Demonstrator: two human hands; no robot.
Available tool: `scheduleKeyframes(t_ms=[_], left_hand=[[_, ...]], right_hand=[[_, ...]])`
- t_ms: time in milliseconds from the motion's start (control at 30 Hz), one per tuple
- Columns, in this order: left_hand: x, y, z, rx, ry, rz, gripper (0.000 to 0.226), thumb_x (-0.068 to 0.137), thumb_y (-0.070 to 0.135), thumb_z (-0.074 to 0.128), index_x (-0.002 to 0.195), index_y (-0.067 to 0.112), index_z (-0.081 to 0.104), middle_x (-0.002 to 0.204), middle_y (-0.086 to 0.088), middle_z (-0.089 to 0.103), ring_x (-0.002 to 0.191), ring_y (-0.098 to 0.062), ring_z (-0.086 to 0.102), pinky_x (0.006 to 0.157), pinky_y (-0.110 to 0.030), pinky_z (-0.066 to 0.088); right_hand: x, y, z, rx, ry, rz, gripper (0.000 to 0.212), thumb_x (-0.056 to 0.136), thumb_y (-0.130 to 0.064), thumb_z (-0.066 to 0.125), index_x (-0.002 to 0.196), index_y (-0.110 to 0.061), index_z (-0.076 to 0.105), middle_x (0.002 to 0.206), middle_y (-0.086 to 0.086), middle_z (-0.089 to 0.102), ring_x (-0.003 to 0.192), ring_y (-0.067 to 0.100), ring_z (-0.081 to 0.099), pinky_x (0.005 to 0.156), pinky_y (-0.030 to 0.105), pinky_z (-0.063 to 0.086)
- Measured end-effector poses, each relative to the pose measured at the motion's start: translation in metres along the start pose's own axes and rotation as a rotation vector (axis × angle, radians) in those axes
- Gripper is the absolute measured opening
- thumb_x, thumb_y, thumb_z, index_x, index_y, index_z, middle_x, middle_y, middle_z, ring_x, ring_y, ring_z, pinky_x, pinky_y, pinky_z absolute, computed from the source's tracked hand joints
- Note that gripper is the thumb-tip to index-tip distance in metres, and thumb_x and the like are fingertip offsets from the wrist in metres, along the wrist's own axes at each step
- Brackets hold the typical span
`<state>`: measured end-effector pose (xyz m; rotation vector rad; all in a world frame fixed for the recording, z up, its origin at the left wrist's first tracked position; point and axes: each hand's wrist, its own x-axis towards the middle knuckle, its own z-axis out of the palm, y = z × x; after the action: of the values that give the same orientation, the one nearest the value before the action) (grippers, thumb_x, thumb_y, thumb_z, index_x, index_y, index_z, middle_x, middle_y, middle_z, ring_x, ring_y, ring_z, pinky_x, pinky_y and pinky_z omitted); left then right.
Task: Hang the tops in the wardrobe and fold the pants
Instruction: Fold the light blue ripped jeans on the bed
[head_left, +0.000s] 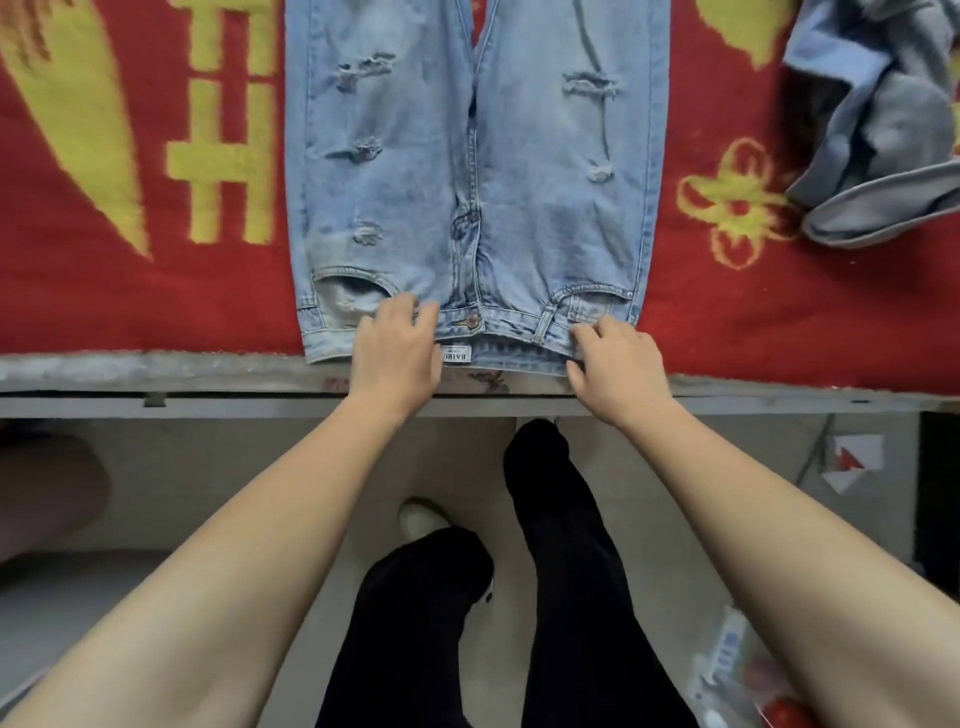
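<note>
Light blue ripped jeans (467, 171) lie flat and face up on a red and yellow blanket (130, 208), waistband toward me at the bed's near edge, legs running away out of the top of the view. My left hand (397, 348) rests on the waistband left of the button, fingers slightly bent. My right hand (618, 358) sits on the waistband's right part, fingertips curled onto the denim by the belt loop. Whether either hand pinches the cloth I cannot tell.
A crumpled grey-blue garment (878, 130) lies on the blanket at the right. The bed's grey edge (156, 384) runs across the view. Below it are my black-trousered legs (566, 571) on a pale floor, with a plastic bag (743, 670) at the lower right.
</note>
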<state>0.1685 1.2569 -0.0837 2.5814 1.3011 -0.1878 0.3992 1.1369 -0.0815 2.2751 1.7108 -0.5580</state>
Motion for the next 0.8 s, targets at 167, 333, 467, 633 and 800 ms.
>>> scheduleKeyframes(t_ms=[167, 333, 467, 633, 800], left_hand=[[0.026, 0.032, 0.018, 0.089, -0.058, 0.103, 0.041, 0.064, 0.003, 0.071, 0.103, 0.008, 0.060, 0.078, -0.012, 0.061, 0.069, -0.033, 0.058, 0.051, -0.033, 0.037], [0.021, 0.034, 0.011, 0.047, -0.013, 0.113, 0.026, 0.051, 0.002, 0.067, 0.073, 0.010, 0.056, 0.065, -0.008, 0.055, 0.056, -0.028, 0.051, 0.048, -0.027, 0.024], [0.004, 0.033, 0.017, 0.044, -0.075, 0.136, 0.023, 0.052, 0.005, 0.071, 0.069, 0.011, 0.056, 0.068, -0.009, 0.054, 0.059, -0.029, 0.053, 0.046, -0.027, 0.027], [0.012, 0.046, 0.015, 0.017, -0.262, -0.019, 0.017, 0.076, 0.015, 0.064, 0.091, 0.008, 0.059, 0.094, -0.012, 0.060, 0.092, -0.035, 0.055, 0.064, -0.039, 0.041], [0.029, 0.075, 0.011, -0.151, -0.251, -0.184, 0.023, 0.083, 0.023, 0.054, 0.100, 0.008, 0.056, 0.103, -0.015, 0.058, 0.100, -0.036, 0.051, 0.080, -0.044, 0.042]], right_hand=[[0.007, 0.006, 0.008, -0.075, 0.046, -0.078, 0.027, 0.078, -0.003, 0.064, 0.101, -0.013, 0.058, 0.097, 0.008, 0.059, 0.083, 0.033, 0.061, 0.053, 0.031, 0.026], [0.005, 0.018, 0.011, 0.053, 0.091, -0.094, 0.021, 0.073, -0.007, 0.067, 0.091, -0.016, 0.062, 0.088, 0.005, 0.060, 0.078, 0.032, 0.059, 0.050, 0.028, 0.027], [-0.003, 0.021, 0.013, 0.067, 0.006, -0.168, 0.021, 0.076, -0.012, 0.069, 0.095, -0.018, 0.064, 0.094, 0.003, 0.061, 0.086, 0.031, 0.059, 0.052, 0.031, 0.037], [0.003, 0.036, 0.001, 0.301, -0.315, -0.123, 0.028, 0.084, -0.034, 0.058, 0.111, -0.032, 0.065, 0.112, -0.003, 0.060, 0.112, 0.022, 0.054, 0.088, 0.038, 0.051], [0.032, 0.064, -0.019, 0.674, -0.099, 0.252, 0.026, 0.089, -0.024, 0.053, 0.110, -0.026, 0.070, 0.111, 0.001, 0.069, 0.105, 0.022, 0.062, 0.090, 0.031, 0.045]])
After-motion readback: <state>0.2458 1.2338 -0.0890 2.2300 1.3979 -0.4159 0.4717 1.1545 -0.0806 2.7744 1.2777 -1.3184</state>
